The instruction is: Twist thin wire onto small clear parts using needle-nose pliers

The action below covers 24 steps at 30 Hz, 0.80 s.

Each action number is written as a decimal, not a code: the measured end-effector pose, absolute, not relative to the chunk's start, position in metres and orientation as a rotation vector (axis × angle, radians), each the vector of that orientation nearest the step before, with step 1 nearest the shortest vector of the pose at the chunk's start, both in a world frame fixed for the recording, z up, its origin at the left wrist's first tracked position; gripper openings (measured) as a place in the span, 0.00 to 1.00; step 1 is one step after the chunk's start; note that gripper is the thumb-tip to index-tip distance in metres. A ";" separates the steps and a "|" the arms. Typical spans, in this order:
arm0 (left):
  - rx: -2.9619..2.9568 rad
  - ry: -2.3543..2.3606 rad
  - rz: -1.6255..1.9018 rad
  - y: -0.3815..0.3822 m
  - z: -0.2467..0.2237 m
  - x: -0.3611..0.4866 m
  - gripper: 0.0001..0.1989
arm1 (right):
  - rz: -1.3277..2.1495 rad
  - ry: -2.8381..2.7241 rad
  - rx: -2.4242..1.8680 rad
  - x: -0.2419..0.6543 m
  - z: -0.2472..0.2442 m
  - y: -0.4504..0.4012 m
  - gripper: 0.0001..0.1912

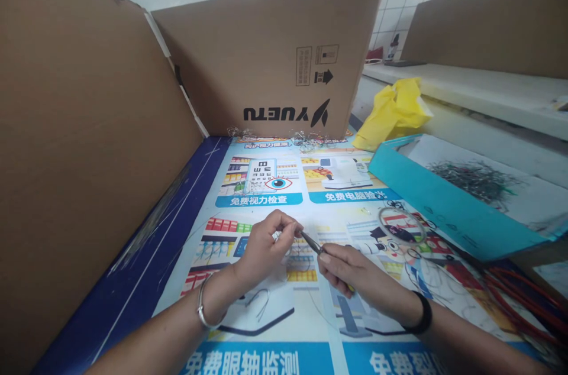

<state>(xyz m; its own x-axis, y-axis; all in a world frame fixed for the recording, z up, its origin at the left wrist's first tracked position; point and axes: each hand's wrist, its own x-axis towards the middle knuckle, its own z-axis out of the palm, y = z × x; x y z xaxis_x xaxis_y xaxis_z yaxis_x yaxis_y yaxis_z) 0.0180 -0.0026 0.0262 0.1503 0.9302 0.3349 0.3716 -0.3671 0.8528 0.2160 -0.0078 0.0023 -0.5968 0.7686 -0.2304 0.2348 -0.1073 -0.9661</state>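
Over the middle of the printed sheet, my right hand is wrapped round a slim dark tool that looks like pliers, its tip pointing up and left. My left hand is closed in a pinch right at that tip; what lies between its fingers is too small to make out. A bangle is on the left wrist and a black band on the right one. Thin wire pieces lie on the sheet below my left hand.
Cardboard panels stand at the back and left. At the right sits a turquoise box holding tangled wire pieces, with yellow plastic behind it. Red cords and a roundish clear object lie nearby.
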 end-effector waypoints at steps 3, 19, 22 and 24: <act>1.803 1.238 1.180 -0.002 0.024 0.017 0.07 | 1.767 -1.736 -1.083 0.217 0.002 -0.008 0.20; 1.521 1.023 1.186 -0.002 0.019 0.020 0.08 | 1.863 -1.638 -1.027 0.219 0.001 -0.010 0.19; 1.520 1.023 1.193 -0.001 0.018 0.020 0.08 | 1.885 -1.613 -1.024 0.217 0.002 -0.010 0.19; 1.524 1.025 1.200 -0.001 0.018 0.020 0.08 | 1.893 -1.606 -1.036 0.215 0.003 -0.011 0.20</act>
